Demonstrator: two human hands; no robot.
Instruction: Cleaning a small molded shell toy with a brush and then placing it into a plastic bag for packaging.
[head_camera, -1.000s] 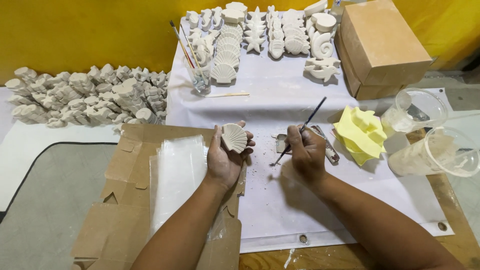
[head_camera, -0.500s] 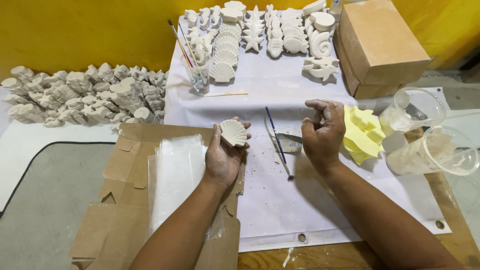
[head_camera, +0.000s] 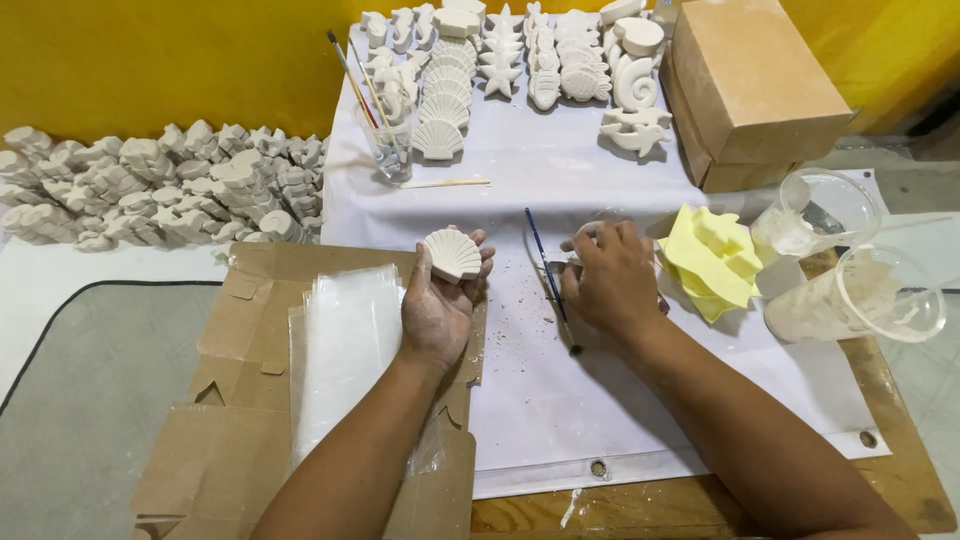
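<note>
Fingers of the left hand (head_camera: 440, 305) cupped a white scallop-shaped plaster shell (head_camera: 452, 254). Right of that shell, the right hand (head_camera: 610, 285) gripped a thin blue-handled brush (head_camera: 548, 275).

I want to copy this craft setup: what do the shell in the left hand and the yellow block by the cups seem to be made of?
The scallop shell looks like unglazed plaster or bisque clay: matte off-white, with pale crumbs on the sheet below it. The yellow block looks like soft foam sponge: dull, with uneven cut edges. Neither is certain from sight alone.
</note>
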